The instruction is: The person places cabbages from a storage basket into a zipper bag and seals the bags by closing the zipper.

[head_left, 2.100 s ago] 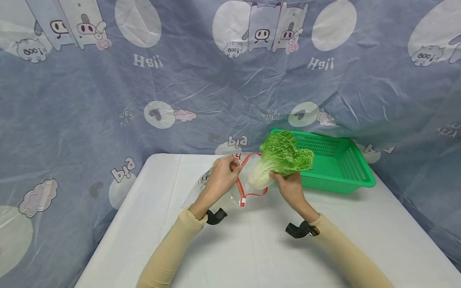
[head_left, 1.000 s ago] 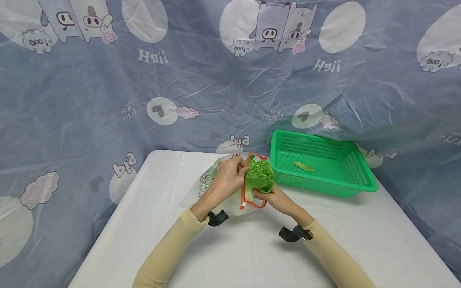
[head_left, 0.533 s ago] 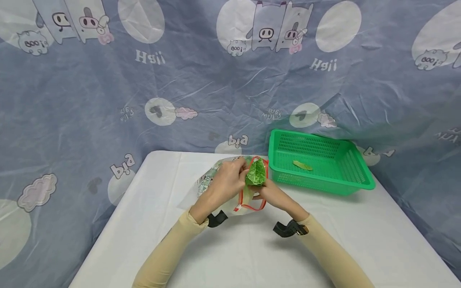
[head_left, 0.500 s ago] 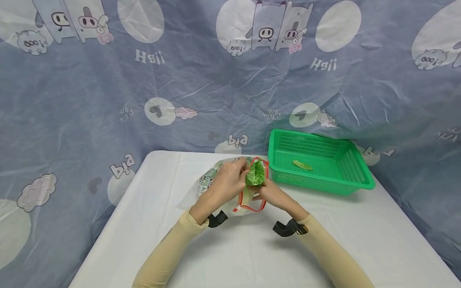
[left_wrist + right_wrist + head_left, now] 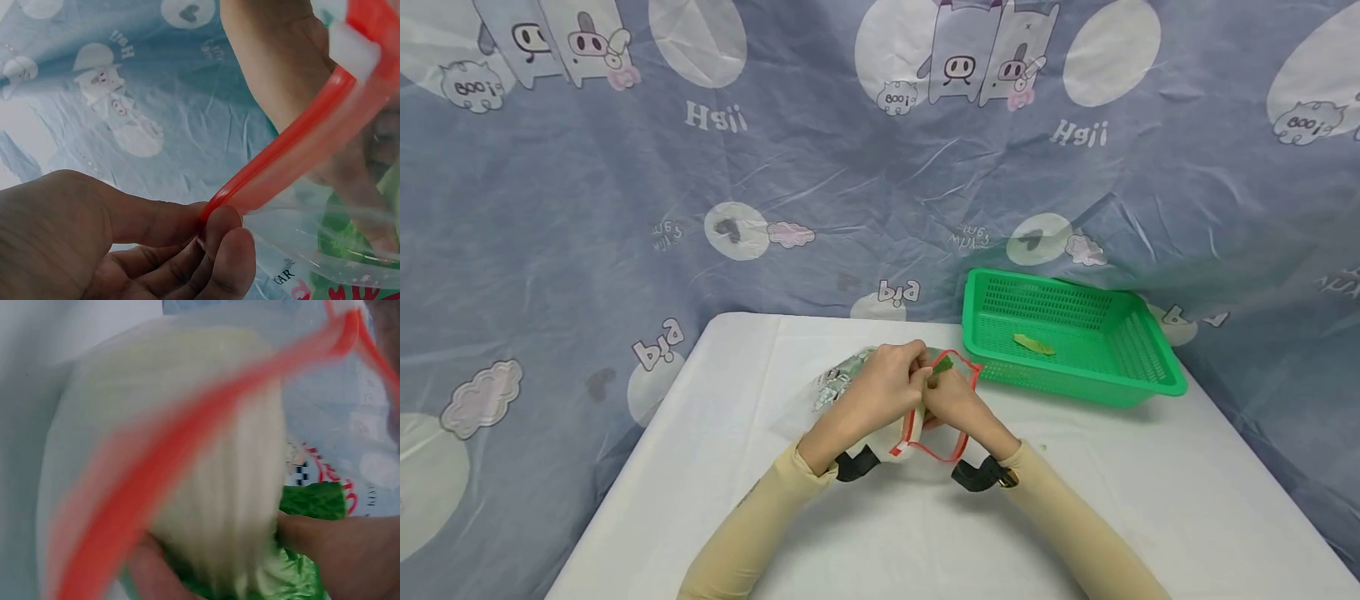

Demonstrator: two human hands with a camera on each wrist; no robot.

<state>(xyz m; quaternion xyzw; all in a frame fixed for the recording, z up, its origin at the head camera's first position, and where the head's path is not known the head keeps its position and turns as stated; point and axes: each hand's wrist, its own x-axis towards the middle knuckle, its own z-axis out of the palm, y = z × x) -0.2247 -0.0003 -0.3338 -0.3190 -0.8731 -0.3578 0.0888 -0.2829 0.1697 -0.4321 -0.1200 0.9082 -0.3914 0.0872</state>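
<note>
A clear printed zip bag with a red-edged mouth lies on the white table, bulging with its contents. My left hand pinches the red zip edge between thumb and fingers, keeping the mouth apart. Through that mouth reaches my right hand, its thumb and fingers round the leafy part of a napa cabbage. The pale stem end of the cabbage sits inside the bag. In the head view only a bit of green leaf shows above the right hand, and most of the cabbage is hidden.
A green plastic basket stands at the back right with a loose leaf piece inside. A tiny green scrap lies on the table near the right sleeve. A patterned blue sheet hangs behind.
The cabbage has gone from above the basket's near side leftwards into the bag, stem end first. My right hand has followed it inside. The left hand keeps its pinch on the bag edge.
</note>
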